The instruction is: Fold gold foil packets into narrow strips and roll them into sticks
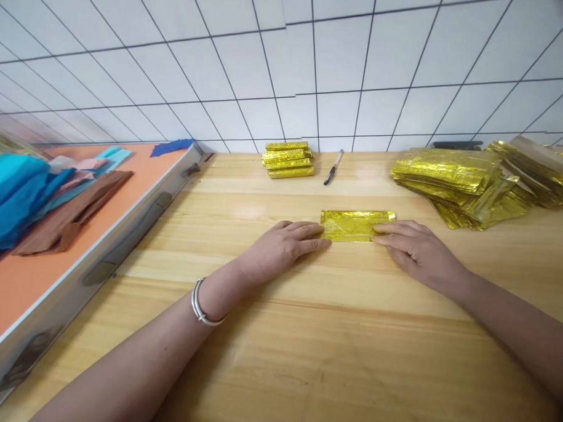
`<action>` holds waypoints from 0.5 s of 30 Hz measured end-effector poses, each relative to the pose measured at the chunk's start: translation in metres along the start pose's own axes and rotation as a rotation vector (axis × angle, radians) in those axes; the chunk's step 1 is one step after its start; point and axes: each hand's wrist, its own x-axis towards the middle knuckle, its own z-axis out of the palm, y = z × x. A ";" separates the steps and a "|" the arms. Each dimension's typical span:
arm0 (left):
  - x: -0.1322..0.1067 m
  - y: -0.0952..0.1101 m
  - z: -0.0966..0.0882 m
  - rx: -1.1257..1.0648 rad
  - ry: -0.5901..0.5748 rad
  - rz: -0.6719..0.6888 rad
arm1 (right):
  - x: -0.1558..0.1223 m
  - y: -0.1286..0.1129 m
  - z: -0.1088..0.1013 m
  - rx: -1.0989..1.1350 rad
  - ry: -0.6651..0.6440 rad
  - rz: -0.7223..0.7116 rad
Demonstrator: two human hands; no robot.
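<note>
A flat strip of shiny gold foil point(349, 226) lies crosswise on the wooden table, its far edge folded or creased. At its left end, my left hand point(289, 247) holds the strip between the thumb and fingertips. My right hand point(414, 249) grips the other end, fingers over the foil and thumb close to the near edge. The fingertips cover both ends of the strip. A silver bangle point(198, 303) circles my left wrist.
Several rolled or folded gold foil pieces point(288, 160) are stacked near the tiled wall point(345, 61), beside a pen point(334, 167). A loose pile of gold foil point(451, 174) lies at right. On the left, an orange-topped surface point(137, 197) with a raised edge carries blue point(17, 189) and brown fabric point(78, 212).
</note>
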 end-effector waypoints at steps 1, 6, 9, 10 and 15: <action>-0.003 -0.001 0.000 0.000 -0.002 -0.003 | 0.000 0.000 0.000 -0.003 0.000 -0.003; -0.009 -0.002 -0.003 0.015 0.004 -0.005 | 0.001 0.002 -0.001 -0.009 -0.006 -0.024; -0.010 -0.001 -0.004 0.012 -0.001 -0.005 | 0.001 0.003 -0.001 -0.009 -0.009 -0.044; -0.010 -0.002 -0.004 0.007 0.000 -0.008 | 0.001 0.003 -0.001 -0.011 -0.007 -0.049; -0.010 -0.004 -0.002 -0.040 0.012 -0.025 | 0.000 0.004 0.000 -0.018 -0.005 -0.058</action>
